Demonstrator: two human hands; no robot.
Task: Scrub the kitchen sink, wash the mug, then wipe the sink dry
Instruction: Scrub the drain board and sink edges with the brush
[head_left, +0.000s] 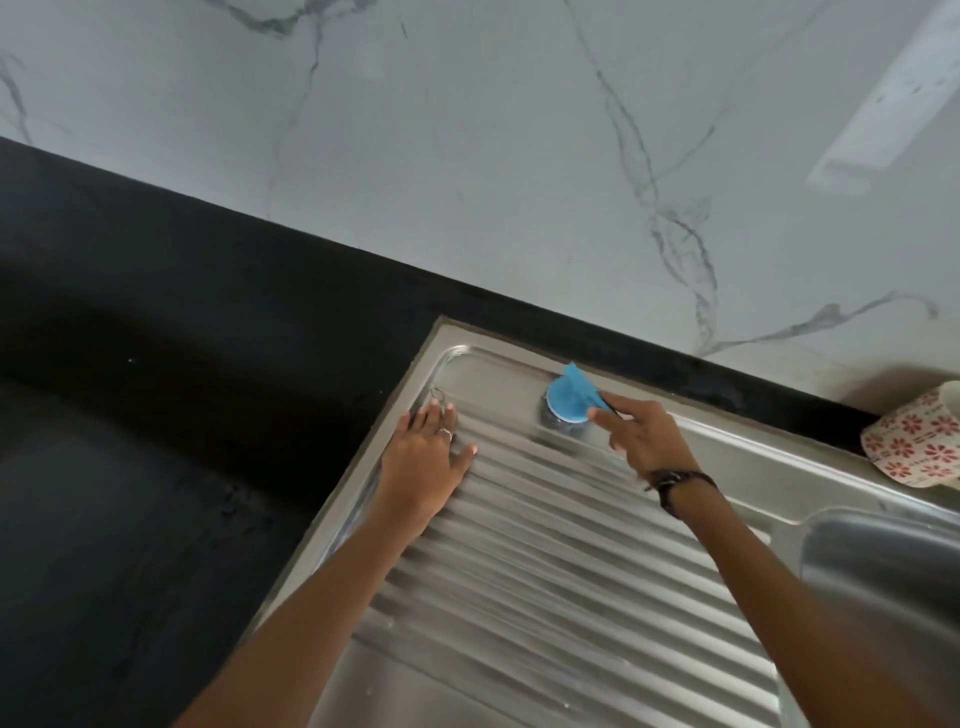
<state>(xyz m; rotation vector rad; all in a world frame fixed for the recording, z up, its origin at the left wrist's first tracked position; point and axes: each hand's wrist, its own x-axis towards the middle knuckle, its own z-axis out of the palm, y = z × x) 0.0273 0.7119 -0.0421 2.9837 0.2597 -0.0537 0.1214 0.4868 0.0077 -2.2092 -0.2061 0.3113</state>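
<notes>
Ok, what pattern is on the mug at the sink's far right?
Red flower-like motifs on a white mug, seen only in the head view.

No readable text

Nothing here carries words, numbers, brand marks or signs that can be made out. The mug (914, 441) at the right edge bears only a printed pattern of red flowers and short dashes, no lettering. The steel sink (571, 571), the black tabletop (156, 364) and the marbled wall (467, 156) are unmarked.
</notes>
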